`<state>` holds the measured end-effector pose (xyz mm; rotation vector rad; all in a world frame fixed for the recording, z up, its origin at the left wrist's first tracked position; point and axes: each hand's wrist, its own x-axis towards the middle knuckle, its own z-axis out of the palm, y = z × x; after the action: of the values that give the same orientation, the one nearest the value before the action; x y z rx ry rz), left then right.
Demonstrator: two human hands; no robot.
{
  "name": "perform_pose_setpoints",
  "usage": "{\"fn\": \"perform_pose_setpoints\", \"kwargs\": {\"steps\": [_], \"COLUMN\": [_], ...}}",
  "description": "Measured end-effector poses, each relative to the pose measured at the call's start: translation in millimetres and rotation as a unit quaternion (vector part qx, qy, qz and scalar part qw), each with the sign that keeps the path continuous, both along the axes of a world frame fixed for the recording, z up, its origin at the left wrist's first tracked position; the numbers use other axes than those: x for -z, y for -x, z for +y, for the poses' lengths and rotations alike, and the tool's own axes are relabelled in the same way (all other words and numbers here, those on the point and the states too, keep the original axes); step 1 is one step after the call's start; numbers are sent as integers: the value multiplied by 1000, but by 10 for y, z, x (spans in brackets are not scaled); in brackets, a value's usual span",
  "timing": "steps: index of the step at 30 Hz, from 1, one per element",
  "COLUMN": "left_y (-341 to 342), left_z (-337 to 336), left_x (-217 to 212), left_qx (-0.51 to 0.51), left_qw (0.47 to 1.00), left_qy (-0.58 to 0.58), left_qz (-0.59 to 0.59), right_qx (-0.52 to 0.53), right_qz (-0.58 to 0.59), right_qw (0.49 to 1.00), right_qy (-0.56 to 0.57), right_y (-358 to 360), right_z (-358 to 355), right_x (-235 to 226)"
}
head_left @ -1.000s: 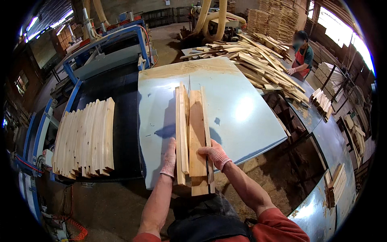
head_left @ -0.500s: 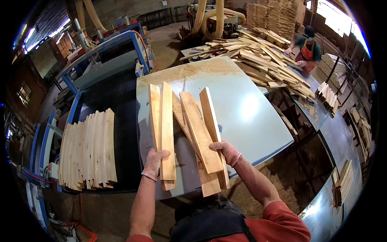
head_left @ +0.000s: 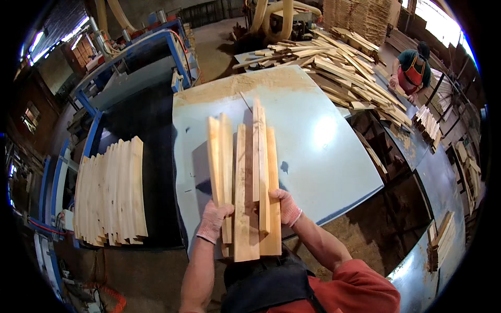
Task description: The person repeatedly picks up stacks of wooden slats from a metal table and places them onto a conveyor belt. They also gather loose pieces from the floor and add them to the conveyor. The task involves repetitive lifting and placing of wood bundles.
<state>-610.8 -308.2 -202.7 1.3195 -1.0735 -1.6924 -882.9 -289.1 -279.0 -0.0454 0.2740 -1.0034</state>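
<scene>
Two narrow wooden boards (head_left: 226, 156) stand on edge at the left, with my gloved left hand (head_left: 215, 219) closed on their near part. Beside them a bundle of several wooden boards (head_left: 246, 219) lies roughly lengthwise, some flat and some tilted on edge, their ends uneven. My gloved right hand (head_left: 285, 207) closes on the right side of this bundle; its fingertips are partly hidden behind the wood. Both groups are over the near part of a pale metal-topped table (head_left: 323, 172), a narrow gap between them.
On the dark machine bed to the left lies a row of boards (head_left: 109, 193), under a blue machine frame (head_left: 175, 57). A loose heap of boards (head_left: 349, 78) covers the far right table, where a co-worker (head_left: 412, 73) in a red apron stands. Sawdust (head_left: 235, 82) coats the table's far edge.
My hands have come closer together. The spread boards on the right have been gathered, turned more upright and lined up; the left pair has moved right.
</scene>
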Motion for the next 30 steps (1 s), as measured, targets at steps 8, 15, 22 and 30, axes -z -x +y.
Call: {"fn": "perform_pose_setpoints", "kwargs": {"steps": [8, 15, 22, 30], "left_y": [242, 765, 1213, 1201], "left_z": [65, -6, -136, -213], "left_x": [358, -77, -44, -36], "left_qx": [89, 60, 64, 52], "left_qw": [983, 994, 998, 997], "left_qy": [-72, -75, -11, 22], "left_qz": [143, 52, -14, -58], "right_qx": [12, -95, 8, 22], "right_qz": [377, 792, 741, 629], "right_qw": [925, 593, 660, 772], "right_qy": [-42, 113, 123, 88], "right_y": [253, 291, 502, 755], "right_z": [3, -211, -418, -365], "right_x": [-342, -1022, -912, -819]}}
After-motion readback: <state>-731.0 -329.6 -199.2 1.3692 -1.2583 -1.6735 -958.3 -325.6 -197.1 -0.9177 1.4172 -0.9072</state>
